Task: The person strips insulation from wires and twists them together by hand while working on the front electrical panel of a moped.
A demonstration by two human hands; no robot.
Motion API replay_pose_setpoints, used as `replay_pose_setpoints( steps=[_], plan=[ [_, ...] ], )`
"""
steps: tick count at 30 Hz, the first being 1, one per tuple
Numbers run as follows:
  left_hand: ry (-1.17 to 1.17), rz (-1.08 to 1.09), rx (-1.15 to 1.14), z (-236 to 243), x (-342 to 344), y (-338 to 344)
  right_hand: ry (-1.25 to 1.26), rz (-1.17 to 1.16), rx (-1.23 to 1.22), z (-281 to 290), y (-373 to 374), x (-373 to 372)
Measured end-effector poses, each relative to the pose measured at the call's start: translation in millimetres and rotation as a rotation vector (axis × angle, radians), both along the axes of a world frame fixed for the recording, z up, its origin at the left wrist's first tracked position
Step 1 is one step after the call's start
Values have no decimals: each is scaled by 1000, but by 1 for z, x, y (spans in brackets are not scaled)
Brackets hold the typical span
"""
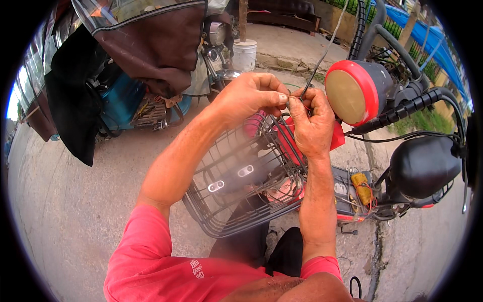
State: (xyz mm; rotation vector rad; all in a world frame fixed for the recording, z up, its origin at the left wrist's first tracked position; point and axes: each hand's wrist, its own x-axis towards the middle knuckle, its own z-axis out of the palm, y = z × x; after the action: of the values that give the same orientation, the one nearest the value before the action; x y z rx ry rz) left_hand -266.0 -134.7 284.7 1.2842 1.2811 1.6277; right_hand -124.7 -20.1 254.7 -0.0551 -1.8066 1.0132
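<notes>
A person in a red shirt works on the wiring of a small electric scooter on a concrete roadside, both hands raised together above the black wire basket [236, 201] at the scooter's front. The left hand [249, 95] and the right hand [312, 121] meet fingertip to fingertip, each pinching the end of a thin wire [322, 55] that runs up and away toward the top of the frame; the fingers are pressed close, and the join itself is too small to make out. Just beside the right hand stands the scooter's round headlamp [354, 93] with its red rim, and below it the black seat [422, 166]. The job looks to be midway: the floor panel is open, with a yellow component and loose red leads [362, 189] exposed near the footboard, nothing there yet tucked away or covered. Another covered vehicle [146, 45] and a white bucket [245, 54] stand behind.
</notes>
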Motion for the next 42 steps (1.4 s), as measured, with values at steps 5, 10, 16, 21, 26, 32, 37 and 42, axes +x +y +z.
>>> replay_pose_setpoints(
  steps=[5, 10, 16, 21, 26, 32, 37, 42],
  plan=[
    [44, 25, 28, -1, 1, 0, 0, -1, 3, 0, -1, -1],
    [497, 251, 170, 1, 8, -1, -46, 63, -80, -2, 0, 0],
    [1408, 627, 674, 1, 14, 1, -201, 639, -721, 6, 17, 7],
    [1293, 619, 652, 0, 13, 3, -113, 701, -742, -1, 19, 4],
    [475, 364, 221, 5, 5, -2, -28, 414, -442, 0, 10, 1],
    [133, 154, -7, 8, -1, -5, -24, 231, -251, -1, 2, 1],
    [11, 81, -88, 1, 4, 2, -45, 181, -177, -2, 3, 2],
    [-16, 54, -114, 0, 5, 6, -45, 84, -56, -2, 4, 0]
  ],
)
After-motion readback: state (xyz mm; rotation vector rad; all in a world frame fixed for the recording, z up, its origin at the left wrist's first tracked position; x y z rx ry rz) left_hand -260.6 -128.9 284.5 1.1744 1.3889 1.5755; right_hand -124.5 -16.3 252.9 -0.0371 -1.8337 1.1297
